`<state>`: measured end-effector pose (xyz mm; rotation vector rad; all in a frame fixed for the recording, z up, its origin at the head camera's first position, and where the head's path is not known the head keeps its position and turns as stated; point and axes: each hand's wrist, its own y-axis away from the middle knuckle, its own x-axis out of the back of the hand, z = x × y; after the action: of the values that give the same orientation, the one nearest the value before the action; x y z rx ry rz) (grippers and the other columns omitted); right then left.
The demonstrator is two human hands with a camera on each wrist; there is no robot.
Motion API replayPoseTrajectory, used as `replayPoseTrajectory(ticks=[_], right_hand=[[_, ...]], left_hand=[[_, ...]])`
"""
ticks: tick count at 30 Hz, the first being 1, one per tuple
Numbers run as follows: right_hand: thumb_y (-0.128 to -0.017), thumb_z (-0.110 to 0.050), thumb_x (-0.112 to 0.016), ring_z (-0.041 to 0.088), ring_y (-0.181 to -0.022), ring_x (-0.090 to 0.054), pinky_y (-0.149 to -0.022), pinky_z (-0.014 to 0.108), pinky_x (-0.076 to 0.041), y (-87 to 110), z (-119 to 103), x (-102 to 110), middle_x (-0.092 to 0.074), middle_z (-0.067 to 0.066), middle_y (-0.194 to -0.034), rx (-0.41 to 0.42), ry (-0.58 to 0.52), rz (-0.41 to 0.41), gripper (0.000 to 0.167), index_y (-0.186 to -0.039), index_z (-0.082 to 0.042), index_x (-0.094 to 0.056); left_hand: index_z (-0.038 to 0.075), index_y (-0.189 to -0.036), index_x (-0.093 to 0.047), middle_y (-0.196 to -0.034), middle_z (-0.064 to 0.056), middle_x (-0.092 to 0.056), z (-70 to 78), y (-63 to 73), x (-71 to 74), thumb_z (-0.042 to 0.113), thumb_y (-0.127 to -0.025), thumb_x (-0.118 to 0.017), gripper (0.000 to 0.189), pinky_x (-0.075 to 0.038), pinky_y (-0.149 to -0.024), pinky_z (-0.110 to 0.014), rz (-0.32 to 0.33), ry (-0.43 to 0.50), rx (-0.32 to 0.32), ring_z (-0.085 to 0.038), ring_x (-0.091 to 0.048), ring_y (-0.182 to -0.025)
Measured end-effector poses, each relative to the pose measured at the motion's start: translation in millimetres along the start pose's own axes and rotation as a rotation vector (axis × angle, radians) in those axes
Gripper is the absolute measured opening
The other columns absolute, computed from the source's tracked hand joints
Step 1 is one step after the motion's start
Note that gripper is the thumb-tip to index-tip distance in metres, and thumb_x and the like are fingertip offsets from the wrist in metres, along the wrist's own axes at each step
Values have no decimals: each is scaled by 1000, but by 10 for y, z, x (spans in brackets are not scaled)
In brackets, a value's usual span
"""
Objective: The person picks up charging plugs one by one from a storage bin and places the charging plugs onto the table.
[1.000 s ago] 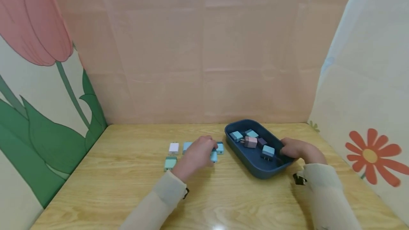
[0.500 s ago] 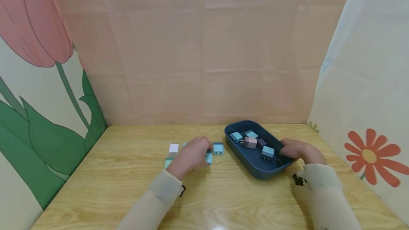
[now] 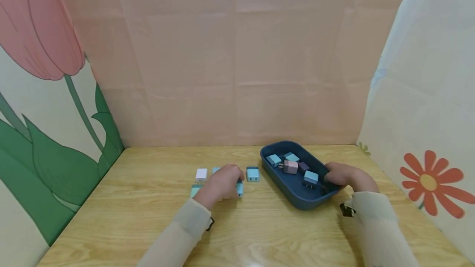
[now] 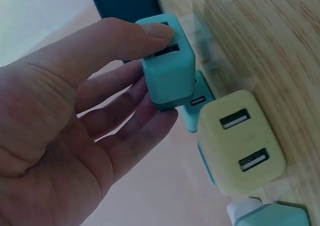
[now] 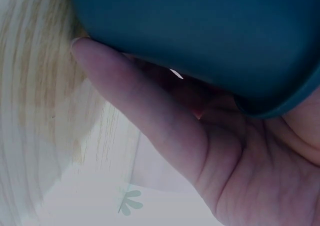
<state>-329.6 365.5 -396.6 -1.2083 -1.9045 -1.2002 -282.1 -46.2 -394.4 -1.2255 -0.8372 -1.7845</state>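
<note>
The left arm (image 3: 176,232) slants up and rightward, its hand (image 3: 221,182) back uppermost in the head view, thumb (image 4: 112,43) and fingers (image 4: 145,138) opposed in a pinch. The right arm (image 3: 378,228) rises at the right, wrist (image 3: 366,183) bent leftward, hand (image 3: 343,174) gripping; one finger (image 5: 145,101) stretches nearly straight.

left sleeve (image 3: 174,238): cream | right sleeve (image 3: 384,234): cream | cuffs (image 3: 193,216): broad | wrist pieces (image 3: 347,209): black

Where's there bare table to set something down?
Bare: table left of the white charger and green charger; also between the sleeves, nearer than the blue tray. Crowded: around the left hand, with chargers on both sides.
</note>
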Motion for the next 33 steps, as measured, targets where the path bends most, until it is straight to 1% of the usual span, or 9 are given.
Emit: replayPoseTrajectory(ticks=[7,15,25,33], right_hand=[[-93,-10,-59,29,-94,-61,-82,37,-47,8,-16,1,-65,13,-104,10,1,5,33,-122,5,-64],[-93,-10,-59,28,-93,-61,-81,36,-47,4,-14,-8,-65,12,-102,7,-7,1,31,-120,4,-64],[-95,-11,-59,28,-94,-61,-82,37,-48,-11,7,0,-64,12,-103,-3,-18,-10,30,-121,4,-63],[-95,-10,-58,28,-94,-62,-82,37,-50,-19,10,-1,-64,13,-104,-1,-16,-15,32,-123,6,-62]], left_hand=[[9,-134,-77,-137,-4,-75,-25,2,-12,6,-86,-92,50,-59,-111,-36,-16,0,-11,-18,-68,-126],[8,-131,-78,-131,-4,-76,-40,1,-43,5,-84,-93,50,-60,-107,-34,-20,5,-22,-19,-68,-123],[8,-131,-78,-133,-4,-76,-64,-19,-80,5,-83,-94,50,-59,-109,-36,-30,38,16,-20,-68,-126],[8,-131,-78,-132,-4,-76,-63,-11,-91,4,-83,-94,51,-60,-108,-36,-29,48,19,-20,-68,-126]])
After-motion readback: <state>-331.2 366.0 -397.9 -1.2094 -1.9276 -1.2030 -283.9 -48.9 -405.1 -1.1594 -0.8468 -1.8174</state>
